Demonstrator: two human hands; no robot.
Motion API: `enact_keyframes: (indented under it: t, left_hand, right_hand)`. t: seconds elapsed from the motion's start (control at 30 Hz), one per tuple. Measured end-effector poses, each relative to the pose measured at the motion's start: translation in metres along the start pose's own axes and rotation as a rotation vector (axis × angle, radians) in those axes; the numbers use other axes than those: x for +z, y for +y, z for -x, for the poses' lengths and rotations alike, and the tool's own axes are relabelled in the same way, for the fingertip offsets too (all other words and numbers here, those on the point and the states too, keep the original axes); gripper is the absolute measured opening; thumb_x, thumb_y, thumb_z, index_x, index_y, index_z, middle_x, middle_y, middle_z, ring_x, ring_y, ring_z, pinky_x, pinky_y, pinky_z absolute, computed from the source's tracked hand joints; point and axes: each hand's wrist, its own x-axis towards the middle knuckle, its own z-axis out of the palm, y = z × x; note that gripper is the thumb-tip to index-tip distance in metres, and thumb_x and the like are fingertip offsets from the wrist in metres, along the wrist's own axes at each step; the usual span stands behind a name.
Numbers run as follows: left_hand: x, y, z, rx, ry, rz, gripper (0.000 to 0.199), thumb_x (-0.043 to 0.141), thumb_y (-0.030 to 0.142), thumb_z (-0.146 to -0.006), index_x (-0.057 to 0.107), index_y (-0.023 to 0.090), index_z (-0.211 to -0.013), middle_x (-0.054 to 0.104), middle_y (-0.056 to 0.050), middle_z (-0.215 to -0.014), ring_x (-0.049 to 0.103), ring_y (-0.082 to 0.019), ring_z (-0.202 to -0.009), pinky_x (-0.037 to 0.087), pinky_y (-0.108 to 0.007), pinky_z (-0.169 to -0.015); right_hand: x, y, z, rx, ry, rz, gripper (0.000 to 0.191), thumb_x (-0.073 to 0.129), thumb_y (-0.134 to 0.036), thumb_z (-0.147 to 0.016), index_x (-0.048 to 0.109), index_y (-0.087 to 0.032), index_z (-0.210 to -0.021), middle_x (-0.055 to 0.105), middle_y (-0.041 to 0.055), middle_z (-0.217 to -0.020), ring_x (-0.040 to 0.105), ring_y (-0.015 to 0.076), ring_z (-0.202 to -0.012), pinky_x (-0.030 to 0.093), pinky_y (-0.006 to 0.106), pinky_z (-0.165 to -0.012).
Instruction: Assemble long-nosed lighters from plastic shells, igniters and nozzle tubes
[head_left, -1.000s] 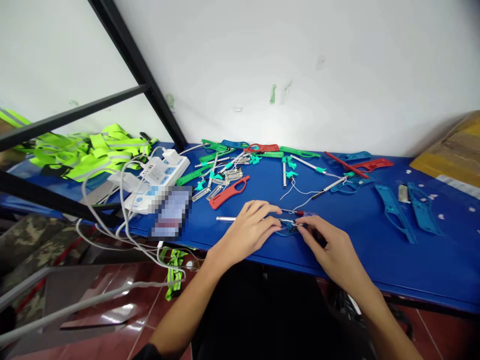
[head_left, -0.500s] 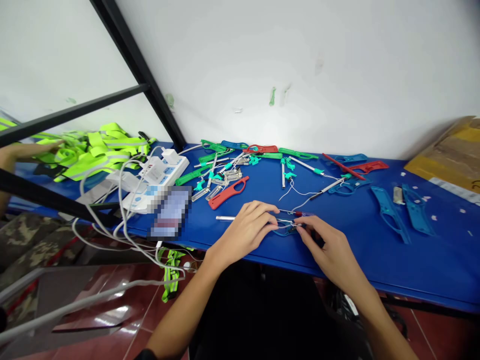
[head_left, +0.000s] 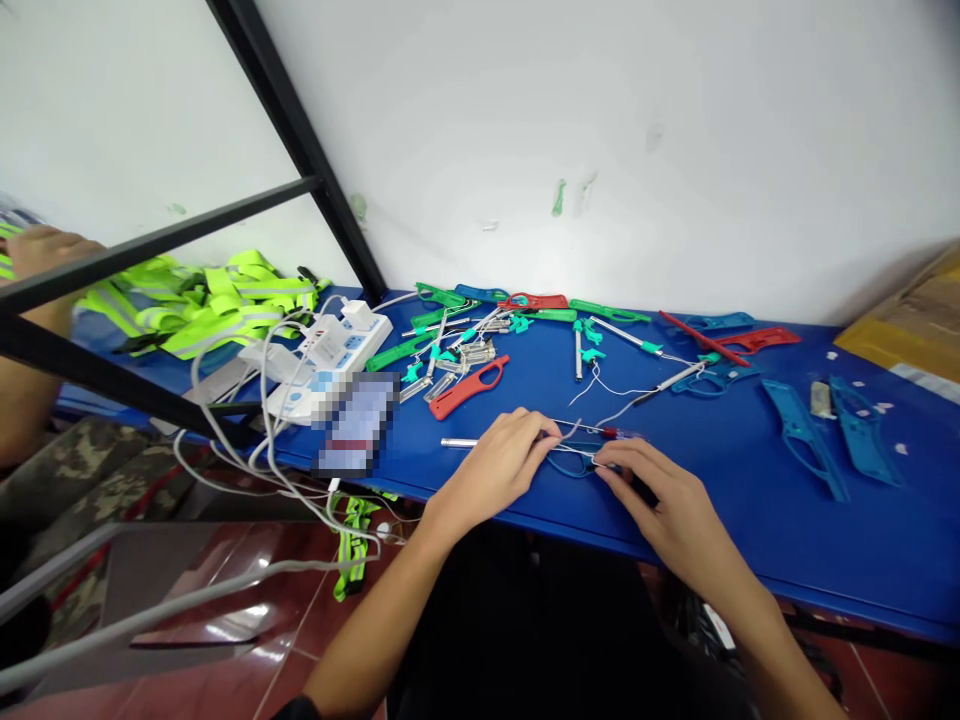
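My left hand (head_left: 504, 462) pinches a thin white wire (head_left: 576, 450) near the table's front edge. A silver metal tube (head_left: 457, 442) sticks out to the left from under that hand. My right hand (head_left: 654, 488) is closed on the wire's other end, its fingertips beside a blue plastic casing (head_left: 568, 463) that is partly hidden between the hands. Just behind lies a screwdriver with a red and clear handle (head_left: 616, 433). A red casing half (head_left: 471, 388) rests to the left, beside a pile of green-tipped metal tubes and wires.
A white power strip (head_left: 360, 345) with plugs and cables and a blurred phone (head_left: 358, 424) are on the left. Beyond the black frame (head_left: 277, 110), another person's hand (head_left: 52, 250) is by yellow straps (head_left: 247, 300). Blue casings (head_left: 802, 435) and a cardboard box (head_left: 907, 310) stand right.
My left fingers have closed together on the wire, with a loose end now showing above them. The other person's hand has moved up and back. The view has shifted slightly.
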Motion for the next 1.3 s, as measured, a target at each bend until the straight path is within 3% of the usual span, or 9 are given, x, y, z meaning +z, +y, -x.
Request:
enact_keyframes:
  t: [0.23,0.47,0.73,0.83,1.0,1.2,1.3]
  left_hand:
    - [0.001,-0.002,-0.003,0.046,-0.009,-0.065,0.017,0.049,0.030,-0.117,0.064,0.022,-0.115,0.075,-0.002,-0.118,0.066,-0.020,-0.108,0.045,-0.037,-0.103]
    - [0.001,-0.001,-0.007,0.107,-0.041,-0.208,0.022,0.053,0.037,-0.116,0.067,0.021,-0.114,0.077,-0.003,-0.115,0.065,-0.022,-0.106,0.045,-0.037,-0.095]
    - [-0.002,0.000,-0.005,0.060,-0.040,-0.139,0.020,0.051,0.032,-0.117,0.067,0.021,-0.109,0.077,-0.001,-0.111,0.064,-0.020,-0.101,0.043,-0.036,-0.093]
    - [-0.003,0.005,-0.008,0.029,-0.049,-0.125,0.021,0.054,0.035,-0.116,0.068,0.022,-0.108,0.078,-0.001,-0.111,0.065,-0.021,-0.103,0.043,-0.037,-0.094]
    - [-0.002,0.014,-0.022,-0.021,-0.089,-0.135,0.024,0.058,0.039,-0.114,0.072,0.021,-0.106,0.078,-0.001,-0.112,0.067,-0.022,-0.104,0.043,-0.039,-0.094]
    - [0.003,0.015,-0.030,-0.065,-0.122,-0.063,0.018,0.071,0.041,-0.107,0.075,0.023,-0.106,0.079,0.001,-0.114,0.068,-0.022,-0.105,0.043,-0.041,-0.098]
    - [0.003,0.011,-0.033,-0.069,-0.159,-0.065,0.013,0.072,0.036,-0.107,0.075,0.024,-0.106,0.078,0.001,-0.113,0.069,-0.022,-0.105,0.044,-0.042,-0.098]
  right_hand:
    - [0.003,0.005,0.003,-0.025,0.024,0.073,0.017,0.059,-0.034,-0.112,0.071,-0.030,-0.123,0.078,0.0036,-0.122,0.075,0.0242,-0.116,0.059,0.040,-0.103]
    - [0.011,0.012,0.008,-0.053,0.070,0.206,0.031,0.052,-0.048,-0.113,0.068,-0.029,-0.132,0.079,0.0073,-0.125,0.079,0.0280,-0.108,0.063,0.044,-0.095]
    - [0.009,0.007,0.004,-0.063,0.020,0.208,0.024,0.053,-0.040,-0.114,0.068,-0.029,-0.130,0.080,0.0067,-0.123,0.080,0.0260,-0.110,0.066,0.041,-0.096]
    - [0.002,0.001,0.001,-0.080,-0.062,0.210,0.026,0.051,-0.040,-0.115,0.067,-0.030,-0.132,0.079,0.0067,-0.126,0.079,0.0252,-0.113,0.066,0.040,-0.096]
    - [-0.031,0.005,-0.013,-0.059,-0.191,0.219,0.049,0.061,-0.057,-0.108,0.057,-0.033,-0.151,0.073,0.0086,-0.142,0.077,0.0271,-0.121,0.066,0.041,-0.100]
    - [-0.107,0.070,-0.030,0.143,0.021,0.407,0.040,0.052,-0.053,-0.111,0.070,-0.026,-0.135,0.075,0.0109,-0.132,0.076,0.0308,-0.111,0.061,0.048,-0.101]
    - [-0.133,0.092,-0.028,0.202,0.022,0.458,0.040,0.052,-0.053,-0.110,0.074,-0.023,-0.124,0.077,0.0127,-0.123,0.076,0.0316,-0.104,0.061,0.050,-0.095]
